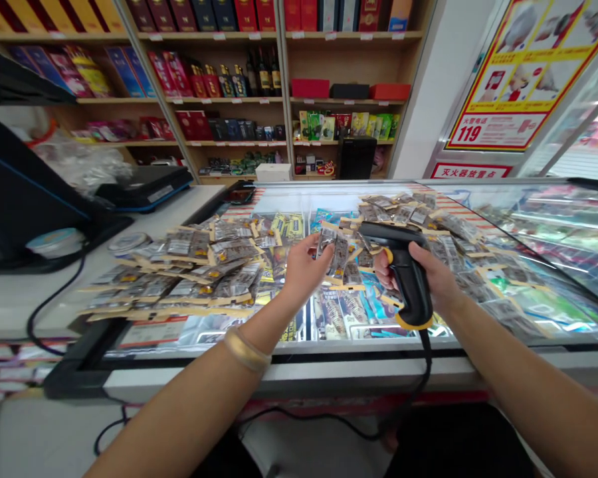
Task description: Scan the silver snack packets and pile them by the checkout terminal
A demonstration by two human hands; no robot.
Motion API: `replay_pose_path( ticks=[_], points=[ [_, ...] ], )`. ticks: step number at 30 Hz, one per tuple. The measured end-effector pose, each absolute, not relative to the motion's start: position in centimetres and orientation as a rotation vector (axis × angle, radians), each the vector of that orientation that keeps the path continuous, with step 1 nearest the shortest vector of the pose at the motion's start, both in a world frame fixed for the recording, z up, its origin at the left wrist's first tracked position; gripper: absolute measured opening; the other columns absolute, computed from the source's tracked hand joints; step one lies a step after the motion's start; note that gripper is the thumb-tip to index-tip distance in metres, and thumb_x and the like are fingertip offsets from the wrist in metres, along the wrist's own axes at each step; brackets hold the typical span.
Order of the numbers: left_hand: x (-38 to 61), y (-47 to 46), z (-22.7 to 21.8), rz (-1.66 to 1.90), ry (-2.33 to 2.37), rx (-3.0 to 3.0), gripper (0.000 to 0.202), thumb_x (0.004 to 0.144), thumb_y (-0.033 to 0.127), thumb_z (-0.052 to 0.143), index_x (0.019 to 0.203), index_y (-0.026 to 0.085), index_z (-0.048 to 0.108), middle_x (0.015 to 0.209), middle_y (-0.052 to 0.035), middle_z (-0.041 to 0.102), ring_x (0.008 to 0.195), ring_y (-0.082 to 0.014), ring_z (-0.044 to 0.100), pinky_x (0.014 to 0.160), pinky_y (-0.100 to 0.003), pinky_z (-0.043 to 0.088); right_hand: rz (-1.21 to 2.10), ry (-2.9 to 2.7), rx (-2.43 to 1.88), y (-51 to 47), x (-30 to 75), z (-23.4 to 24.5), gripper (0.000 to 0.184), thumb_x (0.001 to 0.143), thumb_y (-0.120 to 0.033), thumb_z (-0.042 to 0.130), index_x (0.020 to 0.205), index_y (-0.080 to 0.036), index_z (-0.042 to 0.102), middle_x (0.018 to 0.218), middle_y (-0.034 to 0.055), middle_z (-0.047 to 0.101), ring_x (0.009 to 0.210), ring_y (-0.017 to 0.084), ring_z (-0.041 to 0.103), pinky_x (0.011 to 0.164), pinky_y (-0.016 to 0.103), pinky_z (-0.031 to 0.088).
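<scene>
Shop shelves (229,73) stand behind the glass-topped bench (329,199) strewn with packets. My left hand (303,265) pinches a light, floppy, slick snack packet (335,255) by its edge; my right hand (431,279) grips the stiff barcode scanner (403,265).

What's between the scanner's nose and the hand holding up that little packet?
In the head view, only the held packet itself: the scanner points straight at it from the right.
</scene>
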State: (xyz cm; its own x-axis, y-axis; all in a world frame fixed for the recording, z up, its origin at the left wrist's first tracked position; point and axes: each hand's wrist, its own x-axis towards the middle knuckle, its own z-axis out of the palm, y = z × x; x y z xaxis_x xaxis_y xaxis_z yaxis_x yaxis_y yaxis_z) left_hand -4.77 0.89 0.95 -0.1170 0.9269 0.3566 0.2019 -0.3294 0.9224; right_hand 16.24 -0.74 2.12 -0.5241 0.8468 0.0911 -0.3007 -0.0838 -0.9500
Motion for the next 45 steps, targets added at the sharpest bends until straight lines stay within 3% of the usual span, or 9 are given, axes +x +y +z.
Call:
replay_pose_path(
  ticks=[7,12,15,19,22,25,30,37,45],
  points=[
    [-12.7,-0.3,4.9,1.665,1.223,1.467,0.037,0.072,0.035,0.065,0.101,0.012,0.068,0.094,-0.0085,0.072,0.081,-0.0183,0.065,0.08,-0.032,0.051,1.751,-1.375,-0.579,-0.7,11.5,3.2,0.042,0.076,-0.059,0.058,0.075,-0.017,0.059,0.07,0.0037,0.05,0.061,0.014,0.043,0.057,0.028,0.041],
    [-22.1,-2.0,6.7,1.717,1.835,1.594,0.064,0.076,0.041,0.059,0.135,0.019,0.047,0.118,-0.0107,0.062,0.1,-0.0216,0.061,0.091,-0.036,0.048,1.822,-1.396,-0.555,-0.6,6.9,3.3,0.045,0.074,-0.06,0.06,0.075,-0.015,0.06,0.07,0.004,0.053,0.059,0.013,0.046,0.055,0.027,0.041],
    [-25.7,-3.5,5.8,1.228,2.273,1.939,0.068,0.077,0.048,0.056,0.139,0.022,0.044,0.139,-0.0148,0.045,0.127,-0.0307,0.044,0.106,-0.044,0.035,1.874,-1.391,-0.531,-0.7,5.1,2.8,0.046,0.073,-0.06,0.062,0.074,-0.014,0.06,0.068,0.0032,0.053,0.058,0.011,0.047,0.055,0.025,0.041],
    [-26.7,-4.6,4.0,0.409,2.415,2.171,0.061,0.086,0.055,0.04,0.139,0.025,0.045,0.148,-0.016,0.035,0.135,-0.0368,0.034,0.109,-0.054,0.026,1.926,-1.391,-0.557,-0.9,4.7,1.8,0.044,0.072,-0.059,0.063,0.073,-0.015,0.057,0.067,0.0029,0.053,0.057,0.011,0.046,0.056,0.025,0.04],
    [-25.9,-4.3,4.0,0.19,2.47,2.129,0.064,0.089,0.056,0.032,0.146,0.026,0.032,0.153,-0.0161,0.028,0.138,-0.0363,0.03,0.109,-0.054,0.024,1.96,-1.355,-0.593,-0.9,5.2,1.2,0.044,0.072,-0.059,0.063,0.073,-0.015,0.056,0.067,0.0028,0.053,0.058,0.011,0.045,0.056,0.025,0.04],
    [-25.4,-3.5,4.5,0.109,2.511,2.053,0.064,0.088,0.057,0.033,0.146,0.028,0.033,0.153,-0.0148,0.028,0.138,-0.0378,0.029,0.107,-0.057,0.024,1.978,-1.306,-0.597,-0.8,5.6,0.9,0.045,0.071,-0.059,0.063,0.072,-0.015,0.055,0.067,0.0026,0.051,0.058,0.011,0.045,0.055,0.025,0.04],
    [-25.6,-3.2,5.0,0.341,2.531,2.102,0.063,0.087,0.054,0.038,0.141,0.024,0.041,0.15,-0.0165,0.034,0.135,-0.0405,0.033,0.105,-0.06,0.027,1.929,-1.303,-0.546,-0.9,6.2,1.6,0.045,0.071,-0.06,0.062,0.074,-0.015,0.058,0.069,0.0026,0.051,0.059,0.011,0.045,0.054,0.025,0.041],
    [-19.5,-3.5,6.5,1.049,2.092,2.38,0.051,0.085,0.045,0.044,0.127,0.017,0.055,0.13,-0.0138,0.052,0.123,-0.0275,0.046,0.107,-0.042,0.035,1.743,-1.292,-0.559,-0.5,11.3,3.7,0.042,0.073,-0.059,0.06,0.074,-0.017,0.062,0.07,0.0043,0.049,0.063,0.015,0.043,0.057,0.028,0.042],
    [-7.6,1.0,4.5,0.886,1.73,2.263,0.043,0.083,0.037,0.052,0.118,0.015,0.061,0.114,-0.0145,0.063,0.101,-0.0264,0.061,0.093,-0.039,0.044,1.626,-1.175,-0.695,0.5,18.0,2.5,0.041,0.075,-0.059,0.057,0.075,-0.018,0.061,0.071,0.005,0.049,0.065,0.016,0.045,0.058,0.028,0.043]
  ],
)
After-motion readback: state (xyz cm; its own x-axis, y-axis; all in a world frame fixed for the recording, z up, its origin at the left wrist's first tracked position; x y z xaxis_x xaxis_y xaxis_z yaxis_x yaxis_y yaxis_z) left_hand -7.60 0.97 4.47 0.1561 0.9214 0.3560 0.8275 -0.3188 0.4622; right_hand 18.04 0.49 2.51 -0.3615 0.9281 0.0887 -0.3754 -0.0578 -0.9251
